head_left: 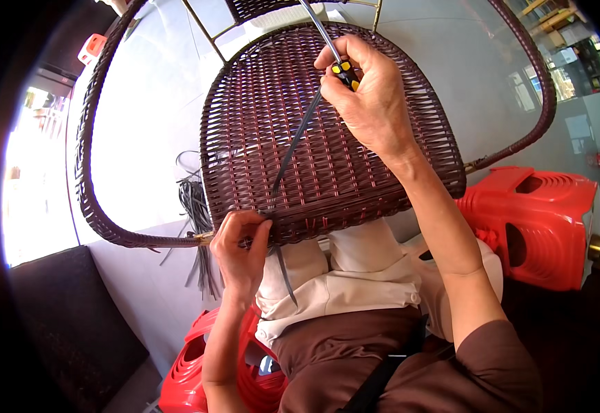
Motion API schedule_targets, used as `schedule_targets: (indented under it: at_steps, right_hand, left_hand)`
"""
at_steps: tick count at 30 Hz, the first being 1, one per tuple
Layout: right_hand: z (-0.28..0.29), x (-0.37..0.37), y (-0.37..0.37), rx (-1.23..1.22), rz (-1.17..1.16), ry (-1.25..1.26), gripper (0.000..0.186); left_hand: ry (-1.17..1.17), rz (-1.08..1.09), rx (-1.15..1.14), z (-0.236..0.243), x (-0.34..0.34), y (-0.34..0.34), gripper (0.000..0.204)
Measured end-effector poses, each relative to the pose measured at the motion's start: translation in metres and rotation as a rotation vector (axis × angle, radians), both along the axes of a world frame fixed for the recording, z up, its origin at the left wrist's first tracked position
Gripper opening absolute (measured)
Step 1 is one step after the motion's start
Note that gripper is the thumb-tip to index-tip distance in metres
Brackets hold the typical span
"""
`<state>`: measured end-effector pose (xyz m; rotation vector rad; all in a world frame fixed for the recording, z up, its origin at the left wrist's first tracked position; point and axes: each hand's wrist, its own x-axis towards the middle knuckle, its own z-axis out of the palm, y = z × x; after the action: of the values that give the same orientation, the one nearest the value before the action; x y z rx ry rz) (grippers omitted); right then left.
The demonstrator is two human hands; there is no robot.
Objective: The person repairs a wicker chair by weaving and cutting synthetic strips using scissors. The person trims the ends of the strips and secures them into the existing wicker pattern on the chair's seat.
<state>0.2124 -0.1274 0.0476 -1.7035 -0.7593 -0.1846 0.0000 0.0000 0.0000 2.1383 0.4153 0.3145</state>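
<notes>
Chair seat (252, 124), woven in dark brown, takes up the middle of the head view, its front edge right at the worker's knees (365, 246), presumably so both hands can reach the weave without stretching. From where I stand, the left hand (240, 244) has its grip closed at that front edge, thumb against finger; it seems to pinch a flat dark strip (294, 144) there, likely to stop it slipping. One tail dangles below the edge, while the rest slants up over the seat to the right hand (376, 96). That grip is wrapped round a screwdriver (345, 69) by its black and yellow handle, shaft pointing away from the body, and appears to catch the upper end too, which would explain the straight run. Spare strips (193, 199) lie bunched left of the seat, handily near. A red stool (569, 234) is at the right.
</notes>
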Motion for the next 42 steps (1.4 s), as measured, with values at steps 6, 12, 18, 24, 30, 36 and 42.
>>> schedule_targets:
  at_steps: [6,12,18,24,30,36,42]
  right_hand:
    - [-0.003,0.000,0.002,0.019,0.008,0.026,0.010]
    - [-0.002,0.000,0.000,0.013,-0.007,0.008,0.010]
    - [-0.001,-0.001,-0.003,-0.037,0.016,0.092,0.007]
    - [-0.006,0.001,-0.003,-0.010,-0.003,0.024,0.009]
    - [-0.007,0.001,-0.005,-0.008,-0.007,0.017,0.010]
    - [-0.011,0.003,-0.005,-0.012,-0.008,-0.026,0.010]
    - [-0.009,0.003,-0.007,-0.034,-0.009,0.037,0.010]
  left_hand:
    - [0.017,0.235,-0.205,-0.003,-0.002,-0.006,0.012]
    - [-0.168,-0.141,0.284,0.008,0.012,0.004,0.025]
    - [-0.120,-0.453,0.426,0.020,0.027,0.026,0.026]
    - [-0.037,-0.521,0.324,0.024,0.037,0.035,0.022]
    - [-0.038,-0.542,0.379,0.021,0.037,0.037,0.012]
    - [0.029,-0.588,0.318,0.029,0.044,0.041,0.010]
    - [0.137,-0.742,0.482,0.050,0.049,0.040,0.006]
